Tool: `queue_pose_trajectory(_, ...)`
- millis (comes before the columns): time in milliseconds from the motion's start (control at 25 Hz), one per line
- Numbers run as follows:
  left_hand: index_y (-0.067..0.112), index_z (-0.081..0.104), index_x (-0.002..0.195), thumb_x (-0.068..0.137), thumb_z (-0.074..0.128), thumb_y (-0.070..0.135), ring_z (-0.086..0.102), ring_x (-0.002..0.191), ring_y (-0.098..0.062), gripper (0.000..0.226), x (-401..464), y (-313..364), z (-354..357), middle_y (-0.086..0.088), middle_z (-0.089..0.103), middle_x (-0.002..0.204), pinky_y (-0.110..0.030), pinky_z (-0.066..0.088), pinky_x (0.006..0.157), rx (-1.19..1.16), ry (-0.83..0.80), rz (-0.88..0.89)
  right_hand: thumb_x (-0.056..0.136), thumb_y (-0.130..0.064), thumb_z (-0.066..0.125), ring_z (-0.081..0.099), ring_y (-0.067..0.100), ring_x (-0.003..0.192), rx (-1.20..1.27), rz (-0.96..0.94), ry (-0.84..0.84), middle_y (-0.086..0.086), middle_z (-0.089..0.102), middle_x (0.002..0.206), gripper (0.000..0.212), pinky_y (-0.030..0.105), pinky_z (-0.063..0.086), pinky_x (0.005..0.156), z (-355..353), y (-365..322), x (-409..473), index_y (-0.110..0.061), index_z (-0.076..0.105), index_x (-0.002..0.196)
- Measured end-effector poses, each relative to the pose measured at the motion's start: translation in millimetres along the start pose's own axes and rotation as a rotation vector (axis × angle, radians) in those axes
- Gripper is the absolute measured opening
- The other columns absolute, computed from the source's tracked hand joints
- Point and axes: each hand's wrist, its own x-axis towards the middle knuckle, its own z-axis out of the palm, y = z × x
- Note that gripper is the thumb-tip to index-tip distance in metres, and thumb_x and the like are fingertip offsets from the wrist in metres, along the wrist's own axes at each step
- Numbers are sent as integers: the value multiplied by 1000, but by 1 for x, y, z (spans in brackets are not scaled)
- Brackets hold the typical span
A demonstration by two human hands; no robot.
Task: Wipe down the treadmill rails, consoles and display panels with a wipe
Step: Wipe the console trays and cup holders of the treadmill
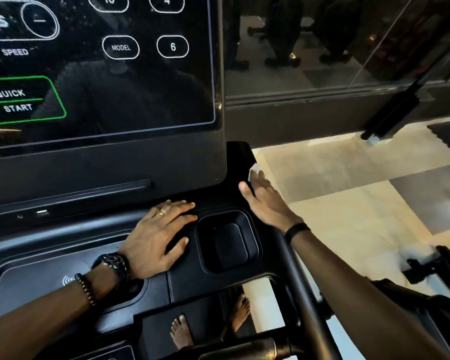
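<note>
Meanwhile, right hand [263, 201] presses a wipe [254, 169] with straight fingers on the console [182, 279] edge; left hand [159, 237] rests flat beside the cup holder [227, 241].

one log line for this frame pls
wiping | right hand presses wipe on console right edge | left hand flat on console

We note a small white crumpled wipe [254, 169], mostly hidden; only its edge shows past the tips of the right hand's fingers [260, 178], pressed against the matte black plastic treadmill console [182, 276] at its far right edge. The glossy black display panel [140, 81], marked QUICK START, SPEED and MODEL, stands upright beyond the left hand's fingers [182, 207], speckled with droplets.
</note>
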Motion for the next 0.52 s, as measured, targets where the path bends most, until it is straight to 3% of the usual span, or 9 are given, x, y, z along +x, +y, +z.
queue_pose_trajectory(120, 17, 59, 135, 96, 46, 40, 42, 142, -22, 47, 0, 1, 1, -2, 46, 153, -46, 31, 117, -8, 4, -18, 94, -74, 7, -20, 24, 153, -193, -181, 13, 5, -18, 166, 88, 37, -6, 125, 17, 14, -47, -19, -7, 161)
queue_pose_trajectory(200, 18, 59, 135, 95, 46, 40, 41, 142, -22, 48, 0, 1, 1, -1, 46, 153, -45, 31, 117, -15, -2, -27, 91, -75, 6, -13, 27, 154, -148, -120, -8, 7, -14, 167, 93, 39, -2, 126, 14, 19, -31, -16, -6, 161)
queue_pose_trajectory(320, 18, 58, 136, 95, 45, 40, 41, 142, -22, 48, 0, -1, 0, -1, 45, 153, -46, 32, 116, -19, -9, -19, 83, -85, 4, 7, 42, 153, -39, 19, 29, 18, 1, 167, 104, 52, 15, 124, 1, -4, 24, -14, -1, 160)
queue_pose_trajectory(480, 19, 58, 136, 95, 45, 40, 40, 143, -22, 48, 0, 1, 2, -1, 45, 154, -45, 31, 117, -6, -2, -25, 95, -72, 10, -14, 30, 154, -227, -175, 25, 2, -16, 166, 86, 45, 0, 126, 15, 5, -6, -19, -6, 161)
queue_pose_trajectory(520, 19, 58, 136, 95, 46, 40, 40, 143, -21, 48, -1, 1, 3, -1, 45, 154, -43, 29, 117, -7, 2, -28, 95, -73, 10, -12, 26, 154, -209, -175, 31, 0, -17, 167, 85, 41, 1, 126, 16, 19, -22, -22, -8, 161)
